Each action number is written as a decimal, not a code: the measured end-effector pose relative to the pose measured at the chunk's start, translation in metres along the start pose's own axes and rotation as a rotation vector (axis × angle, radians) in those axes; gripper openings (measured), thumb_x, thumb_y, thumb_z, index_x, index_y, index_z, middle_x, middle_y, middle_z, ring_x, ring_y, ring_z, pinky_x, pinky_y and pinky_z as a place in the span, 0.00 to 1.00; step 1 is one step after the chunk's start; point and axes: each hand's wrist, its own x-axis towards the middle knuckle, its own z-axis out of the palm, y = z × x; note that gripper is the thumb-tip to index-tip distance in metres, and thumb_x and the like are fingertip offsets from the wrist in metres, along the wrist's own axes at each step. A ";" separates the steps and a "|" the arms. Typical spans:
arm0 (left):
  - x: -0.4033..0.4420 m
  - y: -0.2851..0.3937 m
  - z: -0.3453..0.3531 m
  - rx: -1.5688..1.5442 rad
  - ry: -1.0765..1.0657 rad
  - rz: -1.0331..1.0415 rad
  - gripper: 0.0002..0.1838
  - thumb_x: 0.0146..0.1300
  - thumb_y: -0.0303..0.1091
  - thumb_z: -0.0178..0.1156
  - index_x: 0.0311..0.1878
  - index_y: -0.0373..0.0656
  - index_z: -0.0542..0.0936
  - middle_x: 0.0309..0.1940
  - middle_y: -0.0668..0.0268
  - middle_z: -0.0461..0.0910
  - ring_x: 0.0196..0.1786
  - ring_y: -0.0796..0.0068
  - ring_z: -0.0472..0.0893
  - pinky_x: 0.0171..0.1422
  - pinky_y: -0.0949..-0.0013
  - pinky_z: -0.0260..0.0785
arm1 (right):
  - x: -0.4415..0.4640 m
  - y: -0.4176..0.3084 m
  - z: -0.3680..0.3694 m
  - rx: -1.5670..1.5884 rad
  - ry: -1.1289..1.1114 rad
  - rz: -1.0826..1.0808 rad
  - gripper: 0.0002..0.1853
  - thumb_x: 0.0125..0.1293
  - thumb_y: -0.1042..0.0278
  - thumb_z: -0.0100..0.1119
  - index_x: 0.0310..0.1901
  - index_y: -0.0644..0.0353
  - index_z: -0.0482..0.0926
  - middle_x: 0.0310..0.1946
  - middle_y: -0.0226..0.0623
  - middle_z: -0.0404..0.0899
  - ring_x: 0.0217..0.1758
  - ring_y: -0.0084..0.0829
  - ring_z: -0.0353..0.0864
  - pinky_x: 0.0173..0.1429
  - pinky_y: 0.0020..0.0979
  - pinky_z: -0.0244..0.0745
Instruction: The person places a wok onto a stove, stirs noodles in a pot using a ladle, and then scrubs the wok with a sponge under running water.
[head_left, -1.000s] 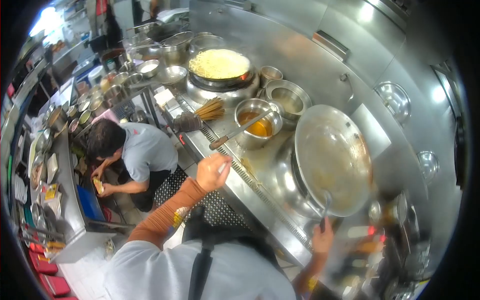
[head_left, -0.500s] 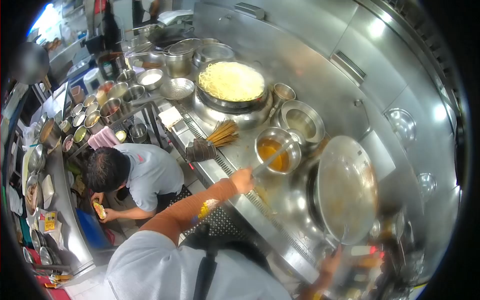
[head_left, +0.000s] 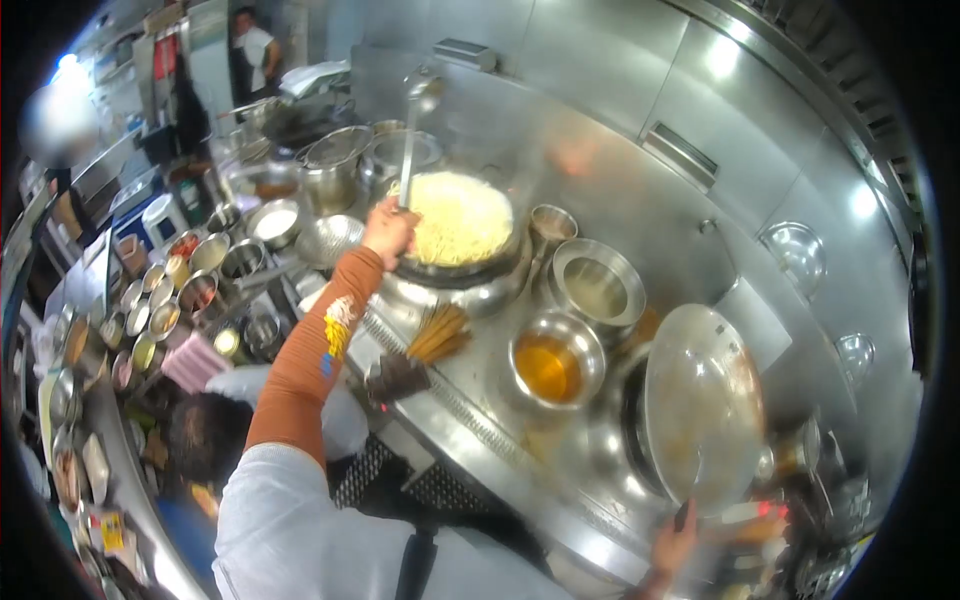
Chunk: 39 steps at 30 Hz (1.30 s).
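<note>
My left hand (head_left: 390, 232) is closed around the handle of a long metal ladle (head_left: 408, 150), its bowl raised beyond the left rim of a wok (head_left: 440, 272) heaped with pale noodles (head_left: 460, 218). At lower right, my right hand (head_left: 674, 540) grips what looks like a spatula (head_left: 686, 513) by its dark handle; its thin metal end reaches the lower edge of a large tilted wok (head_left: 700, 390). Between the two woks stand a steel bowl of orange-brown liquid (head_left: 548, 368) and a steel pot (head_left: 600, 282) of cloudy liquid.
A bamboo brush (head_left: 438, 335) lies on the range near its front edge. Left of my arm, a co-worker (head_left: 205, 435) bends low. Several steel containers (head_left: 200, 295) of ingredients crowd the left counter. Behind the range rises a steel wall (head_left: 590, 90).
My left hand has swung up and left, taking the ladle from the bowl of orange-brown liquid to above the noodle wok. The right hand stays by the tilted wok.
</note>
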 end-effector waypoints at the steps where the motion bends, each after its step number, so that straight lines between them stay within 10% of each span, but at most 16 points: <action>1: 0.022 0.019 -0.006 -0.018 0.110 0.020 0.21 0.60 0.24 0.61 0.56 0.32 0.71 0.24 0.65 0.74 0.18 0.77 0.72 0.17 0.69 0.65 | -0.004 0.003 0.010 -0.019 0.014 0.047 0.31 0.61 0.82 0.54 0.69 0.65 0.68 0.60 0.57 0.77 0.62 0.45 0.78 0.69 0.37 0.68; 4: 0.160 0.002 -0.060 -0.049 0.136 -0.023 0.29 0.59 0.21 0.58 0.63 0.24 0.63 0.22 0.60 0.76 0.18 0.72 0.73 0.18 0.67 0.66 | 0.003 -0.031 0.046 -0.181 0.032 0.130 0.32 0.59 0.80 0.56 0.68 0.64 0.69 0.56 0.59 0.79 0.58 0.51 0.81 0.66 0.41 0.70; 7: 0.237 0.012 -0.077 -0.068 0.233 -0.035 0.05 0.60 0.22 0.56 0.38 0.32 0.77 0.21 0.59 0.77 0.20 0.70 0.76 0.20 0.66 0.69 | 0.007 -0.035 0.072 -0.383 0.025 0.136 0.32 0.57 0.78 0.56 0.67 0.64 0.70 0.57 0.62 0.77 0.61 0.58 0.77 0.68 0.47 0.69; 20: 0.436 -0.009 -0.055 0.036 0.340 -0.072 0.03 0.55 0.23 0.58 0.34 0.34 0.76 0.22 0.59 0.77 0.20 0.69 0.76 0.20 0.66 0.67 | 0.028 -0.049 0.118 -0.536 0.051 0.410 0.38 0.54 0.79 0.52 0.71 0.68 0.62 0.58 0.64 0.75 0.59 0.61 0.76 0.64 0.48 0.70; 23: 0.480 -0.016 -0.058 0.256 0.011 -0.059 0.03 0.55 0.22 0.59 0.33 0.34 0.76 0.21 0.59 0.76 0.19 0.69 0.75 0.19 0.66 0.65 | 0.026 -0.036 0.121 -0.585 0.078 0.398 0.37 0.55 0.79 0.51 0.72 0.68 0.62 0.59 0.65 0.74 0.61 0.60 0.75 0.65 0.46 0.69; 39: 0.338 -0.013 0.016 -0.270 -0.165 -0.095 0.04 0.65 0.26 0.61 0.41 0.41 0.77 0.28 0.67 0.79 0.26 0.85 0.74 0.23 0.80 0.64 | 0.041 -0.102 0.122 -0.581 0.015 0.553 0.33 0.62 0.78 0.49 0.72 0.68 0.62 0.65 0.61 0.70 0.68 0.57 0.70 0.71 0.43 0.65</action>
